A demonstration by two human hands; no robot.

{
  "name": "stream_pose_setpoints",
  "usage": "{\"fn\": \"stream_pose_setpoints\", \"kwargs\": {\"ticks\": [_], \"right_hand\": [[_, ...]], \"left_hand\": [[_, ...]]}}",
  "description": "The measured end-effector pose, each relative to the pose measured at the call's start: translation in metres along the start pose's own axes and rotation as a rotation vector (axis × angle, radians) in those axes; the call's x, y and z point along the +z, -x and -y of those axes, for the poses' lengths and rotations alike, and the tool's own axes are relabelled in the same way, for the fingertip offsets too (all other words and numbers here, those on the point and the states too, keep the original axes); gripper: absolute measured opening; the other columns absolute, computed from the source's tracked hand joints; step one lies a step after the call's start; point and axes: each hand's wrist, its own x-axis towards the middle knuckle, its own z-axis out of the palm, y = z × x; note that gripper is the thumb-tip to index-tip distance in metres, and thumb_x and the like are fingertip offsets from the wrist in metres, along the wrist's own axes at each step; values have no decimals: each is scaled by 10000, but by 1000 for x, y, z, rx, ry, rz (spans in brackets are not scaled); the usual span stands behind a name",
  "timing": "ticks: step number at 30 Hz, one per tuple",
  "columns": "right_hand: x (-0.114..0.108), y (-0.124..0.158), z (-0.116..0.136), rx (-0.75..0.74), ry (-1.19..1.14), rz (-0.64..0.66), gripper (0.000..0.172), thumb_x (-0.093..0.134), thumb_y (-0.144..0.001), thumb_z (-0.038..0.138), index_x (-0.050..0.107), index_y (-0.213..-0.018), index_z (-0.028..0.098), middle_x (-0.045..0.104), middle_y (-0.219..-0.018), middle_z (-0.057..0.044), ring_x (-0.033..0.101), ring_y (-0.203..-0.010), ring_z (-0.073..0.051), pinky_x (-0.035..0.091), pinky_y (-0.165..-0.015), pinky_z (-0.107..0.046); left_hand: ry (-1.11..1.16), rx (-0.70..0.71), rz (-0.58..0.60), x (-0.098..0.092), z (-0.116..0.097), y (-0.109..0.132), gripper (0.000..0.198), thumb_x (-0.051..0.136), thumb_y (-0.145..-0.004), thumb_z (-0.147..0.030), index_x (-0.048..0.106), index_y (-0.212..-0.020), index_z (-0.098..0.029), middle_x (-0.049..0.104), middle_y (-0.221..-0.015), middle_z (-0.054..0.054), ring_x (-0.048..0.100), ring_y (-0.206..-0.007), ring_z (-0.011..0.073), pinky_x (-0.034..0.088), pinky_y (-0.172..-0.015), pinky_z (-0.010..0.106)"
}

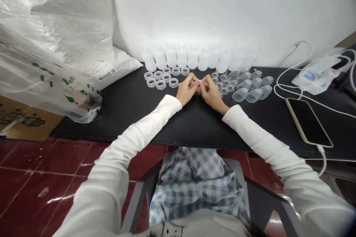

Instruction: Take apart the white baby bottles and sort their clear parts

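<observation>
My left hand and my right hand meet at the middle of the black table, fingers pinched together on one small clear plastic ring piece. Several clear rings lie just left of my hands. To the right lie small clear nipple-like pieces and several clear caps on their sides. A row of white translucent bottles stands along the wall behind.
A large plastic bag fills the table's left end, with a smaller white packet beside it. A phone on a cable lies at the right, near a white device with wires. Red tiled floor lies below.
</observation>
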Motion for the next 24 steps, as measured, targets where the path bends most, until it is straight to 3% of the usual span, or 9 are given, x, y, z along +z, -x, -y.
{"fn": "stream_pose_setpoints", "kwargs": {"ticks": [6,13,17,24], "right_hand": [[0,1,5,0,34,-37,434,481,-1000,689,408,-865,284,585,-654,16,591,-581,-196,479,-617,-370],[-2,-2,-5,16,-94,42,464,513,-981,727,465,-995,265,660,-790,-18,649,-690,-198,535,-662,-374],[-4,-2,-7,-10,-76,45,431,516,-991,696,461,-969,269,665,-799,-33,634,-668,-205,540,-654,-394],[-4,-1,-4,-26,21,31,315,522,-1004,552,407,-894,280,613,-690,4,610,-596,-205,532,-652,-387]], "left_hand": [[-30,31,-48,2,1,0,357,708,-950,-549,585,-868,-224,554,-637,-44,529,-554,104,466,-586,252],[63,-52,16,1,11,-1,385,692,-946,-581,614,-1037,-216,644,-730,-25,621,-585,112,522,-589,238],[72,-50,34,0,12,-1,353,702,-949,-525,610,-1071,-207,669,-807,-1,653,-657,128,560,-644,254],[-59,65,19,-1,7,1,189,678,-970,-370,572,-938,-217,619,-744,-25,595,-640,111,520,-663,245]]}}
